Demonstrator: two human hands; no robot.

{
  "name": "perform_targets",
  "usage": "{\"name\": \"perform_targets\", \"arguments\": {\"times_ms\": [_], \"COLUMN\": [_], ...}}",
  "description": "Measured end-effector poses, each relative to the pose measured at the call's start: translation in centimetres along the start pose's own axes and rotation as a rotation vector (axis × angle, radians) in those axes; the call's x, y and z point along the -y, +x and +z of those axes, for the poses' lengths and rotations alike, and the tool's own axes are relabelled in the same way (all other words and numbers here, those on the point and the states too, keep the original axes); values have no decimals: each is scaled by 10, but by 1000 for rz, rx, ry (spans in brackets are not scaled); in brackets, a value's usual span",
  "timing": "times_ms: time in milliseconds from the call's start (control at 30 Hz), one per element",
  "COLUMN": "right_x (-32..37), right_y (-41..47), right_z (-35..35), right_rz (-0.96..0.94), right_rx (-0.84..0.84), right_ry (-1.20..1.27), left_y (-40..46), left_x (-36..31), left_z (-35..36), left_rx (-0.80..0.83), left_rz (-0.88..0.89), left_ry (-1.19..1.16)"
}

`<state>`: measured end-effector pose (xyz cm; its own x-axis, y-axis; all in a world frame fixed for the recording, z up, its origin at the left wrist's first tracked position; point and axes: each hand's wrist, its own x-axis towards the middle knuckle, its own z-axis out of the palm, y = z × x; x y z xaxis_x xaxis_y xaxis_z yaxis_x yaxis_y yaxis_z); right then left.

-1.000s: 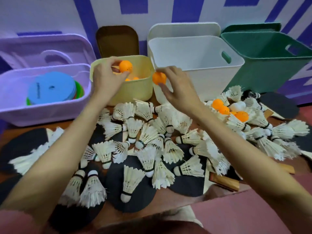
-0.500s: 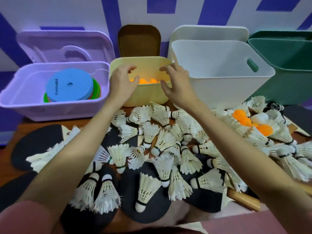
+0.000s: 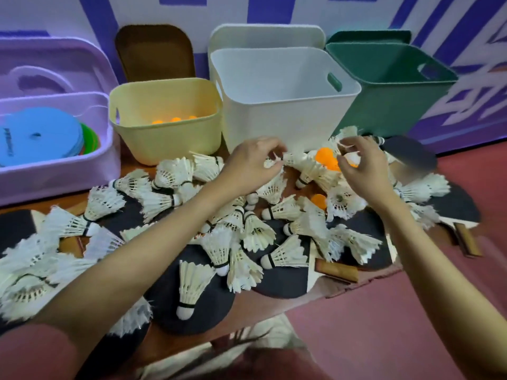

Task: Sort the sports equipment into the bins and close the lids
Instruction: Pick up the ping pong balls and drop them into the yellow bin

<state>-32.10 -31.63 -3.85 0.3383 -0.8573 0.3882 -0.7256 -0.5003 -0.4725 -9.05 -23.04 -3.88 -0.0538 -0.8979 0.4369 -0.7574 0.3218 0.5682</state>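
4 open bins along the wall: purple bin [image 3: 55, 171] holds flat discs [image 3: 38, 135], blue on top; yellow bin [image 3: 164, 138] holds 3 visible orange balls [image 3: 174, 119]; white bin [image 3: 282, 116] and green bin [image 3: 384, 105] show nothing inside. Left hand [image 3: 253, 165] and right hand [image 3: 362, 165] hover over shuttlecocks [image 3: 219, 242] heaped on the counter [image 3: 162, 333], fingers curled; cannot tell either grip. More orange balls [image 3: 325, 157] lie between the hands.

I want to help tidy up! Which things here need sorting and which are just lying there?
Part of the job:
orange balls
shuttlecocks
black paddles
yellow bin
white bin
green bin
purple bin
lids

Just there:
striped wall
red floor
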Motion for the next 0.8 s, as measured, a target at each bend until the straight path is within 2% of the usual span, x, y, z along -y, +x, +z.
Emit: {"name": "perform_targets", "arguments": {"times_ms": [167, 400, 600, 800], "right_x": [-31, -64, -76, -70], "right_y": [-13, -17, -1, 18], "right_z": [-16, -9, 0, 14], "right_rz": [114, 261, 269, 306], "right_rx": [-38, 22, 92, 188], "right_ry": [-52, -165, -279, -525], "left_y": [23, 52, 57, 60], "left_x": [-25, -36, -30, -30], "left_z": [43, 96, 124, 129], "left_rx": [332, 613, 713, 748], "left_rz": [7, -47, -97, -84], "left_ry": [21, 156, 227, 210]}}
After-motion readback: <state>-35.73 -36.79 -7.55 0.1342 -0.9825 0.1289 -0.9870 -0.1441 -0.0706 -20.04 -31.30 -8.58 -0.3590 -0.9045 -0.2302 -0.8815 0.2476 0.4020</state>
